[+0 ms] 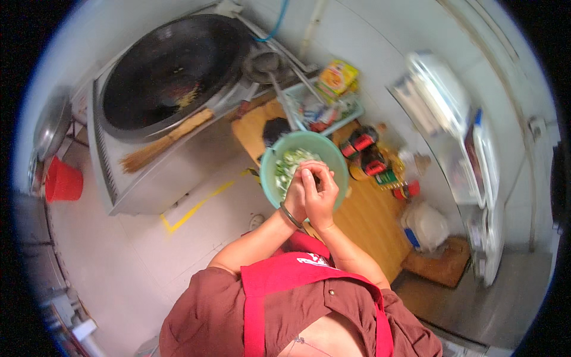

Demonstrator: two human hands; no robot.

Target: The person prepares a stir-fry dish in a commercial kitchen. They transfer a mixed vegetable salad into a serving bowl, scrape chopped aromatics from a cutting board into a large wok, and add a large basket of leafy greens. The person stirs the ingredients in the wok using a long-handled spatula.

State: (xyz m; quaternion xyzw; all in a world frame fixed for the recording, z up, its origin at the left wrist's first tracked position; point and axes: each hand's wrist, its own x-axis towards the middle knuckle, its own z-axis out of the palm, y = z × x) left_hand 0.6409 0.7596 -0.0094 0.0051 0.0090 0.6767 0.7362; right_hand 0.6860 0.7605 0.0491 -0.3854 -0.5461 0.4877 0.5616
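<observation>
A pale green plastic basin (332,149) stands at the near side of a wooden tabletop (372,223). Chopped green and white vegetable pieces (285,168) lie in it. Over the basin, my left hand (296,196), with a dark bangle at its wrist, is pressed against my right hand (322,189). The fingers of both are curled together, and my right thumb lies on top. Whatever may be between the palms is hidden.
Left of the table, a large black wok (174,67) sits in a metal stove, with a straw wok brush (167,142) on its edge. Beyond the basin are a ladle (264,62) and a plastic basket (357,110). Sauce bottles (363,139) stand at right, below a wall rack (446,98).
</observation>
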